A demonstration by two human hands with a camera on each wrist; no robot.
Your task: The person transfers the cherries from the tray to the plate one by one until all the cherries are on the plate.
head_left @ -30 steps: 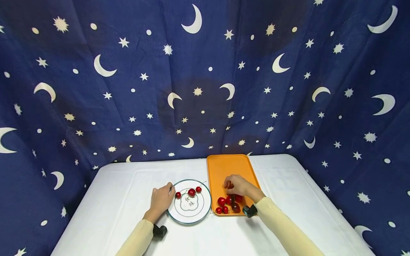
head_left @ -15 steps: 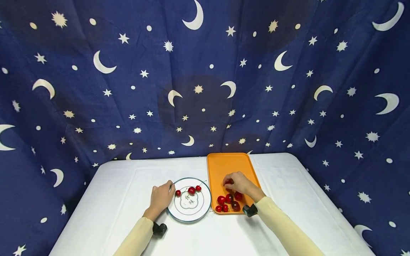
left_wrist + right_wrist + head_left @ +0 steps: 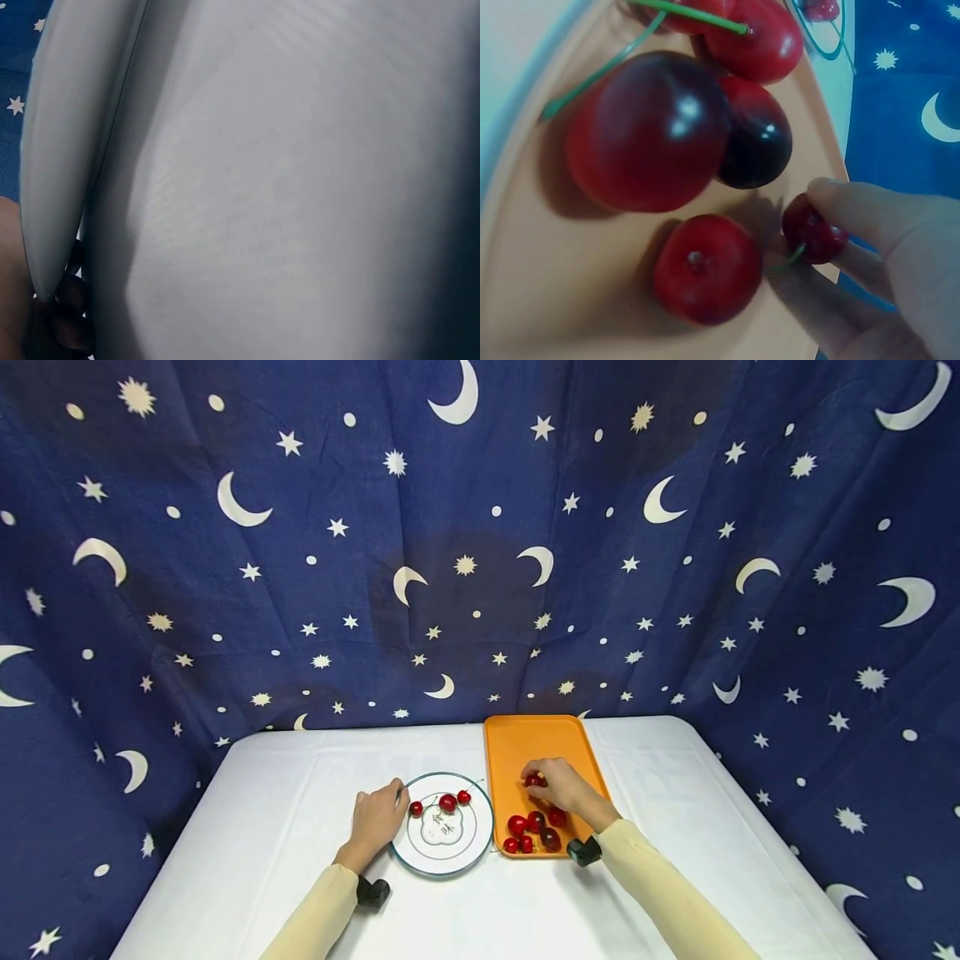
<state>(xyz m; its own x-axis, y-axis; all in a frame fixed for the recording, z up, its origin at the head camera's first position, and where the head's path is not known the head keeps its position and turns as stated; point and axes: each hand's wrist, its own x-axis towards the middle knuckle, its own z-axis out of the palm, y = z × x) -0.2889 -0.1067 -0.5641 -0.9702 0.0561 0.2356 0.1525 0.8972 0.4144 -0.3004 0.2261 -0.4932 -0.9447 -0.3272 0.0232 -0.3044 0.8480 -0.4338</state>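
Observation:
My left hand (image 3: 377, 817) grips the left rim of a white plate (image 3: 442, 864) with a blue-green edge. In the left wrist view the plate (image 3: 71, 135) is edge-on, with dark fingertips (image 3: 73, 300) curled at its rim. Three red cherries lie on the plate, the largest cherry (image 3: 447, 803) in the middle. Over the orange tray (image 3: 536, 739), my right hand (image 3: 564, 787) pinches a dark red cherry (image 3: 814, 231) with a short green stem between thumb and fingers. Several more cherries sit in the tray's near part, among them a round red cherry (image 3: 707, 270) close to my fingertips.
A white cloth covers the table (image 3: 300, 777), with the plate just left of the tray. Behind and at the sides hangs a dark blue curtain (image 3: 480, 527) printed with moons and stars. The tray has a low raised rim.
The cherry in my right hand has shifted slightly away from the pile and shows more clearly between the fingers. My left hand keeps its grip on the plate. The head view has tilted slightly.

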